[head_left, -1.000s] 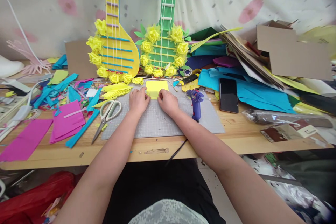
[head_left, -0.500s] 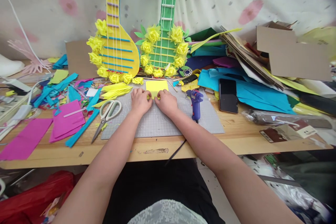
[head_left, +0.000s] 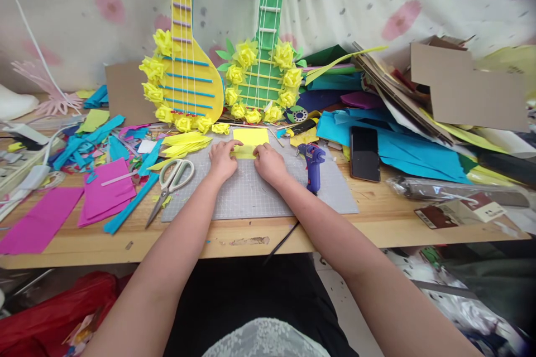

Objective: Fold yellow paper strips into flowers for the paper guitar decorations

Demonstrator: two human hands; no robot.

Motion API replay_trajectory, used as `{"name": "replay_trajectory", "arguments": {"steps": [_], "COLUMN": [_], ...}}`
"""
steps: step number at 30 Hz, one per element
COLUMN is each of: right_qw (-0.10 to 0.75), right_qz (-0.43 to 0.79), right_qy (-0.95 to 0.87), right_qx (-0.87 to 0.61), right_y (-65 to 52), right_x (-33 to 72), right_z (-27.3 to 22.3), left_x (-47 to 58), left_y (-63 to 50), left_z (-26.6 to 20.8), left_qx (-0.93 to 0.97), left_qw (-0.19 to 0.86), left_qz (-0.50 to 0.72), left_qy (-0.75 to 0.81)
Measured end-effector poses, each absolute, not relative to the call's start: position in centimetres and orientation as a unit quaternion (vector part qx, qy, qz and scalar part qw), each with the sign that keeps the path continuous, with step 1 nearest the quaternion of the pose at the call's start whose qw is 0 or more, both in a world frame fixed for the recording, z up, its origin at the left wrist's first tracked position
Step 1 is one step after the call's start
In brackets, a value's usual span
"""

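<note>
A small sheet of yellow paper (head_left: 251,136) lies on the grey cutting mat (head_left: 247,198), with a paler folded strip along its near edge. My left hand (head_left: 223,162) grips the left end of that strip, thumb and forefinger at the paper. At the right end, my right hand (head_left: 270,164) has its curled fingers closed on the same edge. To the left, scissors (head_left: 171,178) with pale handles lie partly on the mat. A blue glue gun (head_left: 312,164) lies right of my right hand.
Behind the mat stand a yellow paper guitar-like instrument (head_left: 196,81) and a green one (head_left: 263,83), both with yellow paper flowers. Yellow strips (head_left: 184,142), magenta sheets (head_left: 109,189), a phone (head_left: 365,153), blue paper (head_left: 414,150) and cardboard (head_left: 473,83) crowd the sides.
My hands have moved apart along the near edge of the yellow paper, from the middle toward its two ends. More of the folded strip shows between them.
</note>
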State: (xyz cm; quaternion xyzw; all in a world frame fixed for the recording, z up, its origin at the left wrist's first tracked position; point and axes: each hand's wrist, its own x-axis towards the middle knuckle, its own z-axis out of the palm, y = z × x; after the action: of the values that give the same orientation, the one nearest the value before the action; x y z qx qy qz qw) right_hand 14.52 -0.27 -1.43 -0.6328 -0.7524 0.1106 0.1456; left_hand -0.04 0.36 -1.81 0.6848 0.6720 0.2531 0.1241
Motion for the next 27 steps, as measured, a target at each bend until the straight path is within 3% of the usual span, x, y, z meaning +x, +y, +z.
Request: {"name": "replay_trajectory", "arguments": {"steps": [10, 20, 27], "right_qw": [0.223, 0.293, 0.326], "right_qz": [0.151, 0.203, 0.197], "right_qy": [-0.750, -0.716, -0.698], "right_qx": [-0.603, -0.601, -0.607], "right_y": [0.0, 0.4, 0.6], "right_x": [15.4, 15.7, 15.9], "right_z": [-2.1, -2.3, -2.4], "left_x": [-1.0, -0.8, -0.4], "left_y": [2.3, 4.0, 2.8], "left_z": [-2.0, 0.0, 1.1], "left_qx": [0.626, 0.651, 0.632], "left_qw": [0.191, 0.266, 0.404], "left_qz": [0.336, 0.188, 0.202], "left_qy": [0.677, 0.686, 0.629]}}
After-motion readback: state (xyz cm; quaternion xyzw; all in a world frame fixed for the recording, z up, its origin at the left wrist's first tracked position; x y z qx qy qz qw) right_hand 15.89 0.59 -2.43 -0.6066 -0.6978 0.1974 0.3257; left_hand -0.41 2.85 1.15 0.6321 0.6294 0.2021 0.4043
